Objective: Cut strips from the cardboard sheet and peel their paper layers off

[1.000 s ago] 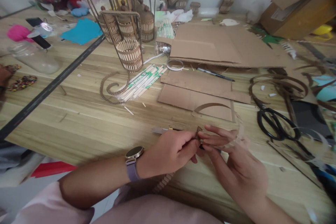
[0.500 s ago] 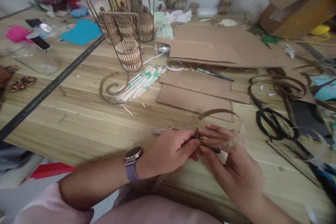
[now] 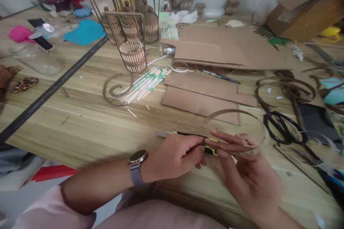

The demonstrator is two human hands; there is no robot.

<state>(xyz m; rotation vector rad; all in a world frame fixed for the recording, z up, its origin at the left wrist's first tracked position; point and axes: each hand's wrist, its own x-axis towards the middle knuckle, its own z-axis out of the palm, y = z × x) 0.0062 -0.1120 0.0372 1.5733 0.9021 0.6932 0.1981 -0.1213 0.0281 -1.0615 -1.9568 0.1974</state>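
A narrow brown cardboard strip (image 3: 231,111) curls in a loop above my right hand (image 3: 252,175). My left hand (image 3: 174,155) pinches one end between thumb and forefinger. From there the strip runs into my right hand, where thumb and fingers close around it; the fingers hide part of its length. Under both hands lies a yellow and black utility knife (image 3: 185,135) on the table, its blade pointing left and its middle covered by my left hand. Just beyond are flat cardboard pieces (image 3: 199,102).
Black-handled scissors (image 3: 285,127) and curled cardboard strips (image 3: 285,84) lie to the right. Wrapped sticks (image 3: 147,84) and a notched strip (image 3: 107,91) lie ahead. Small handled baskets (image 3: 134,57) stand behind them. A long black ruler-like bar (image 3: 53,84) crosses the left. Another person's hand (image 3: 4,77) shows far left.
My right hand has slid right along the strip, away from my left hand, and the loop has moved right with it. More of the utility knife shows. My left hand has hardly moved.
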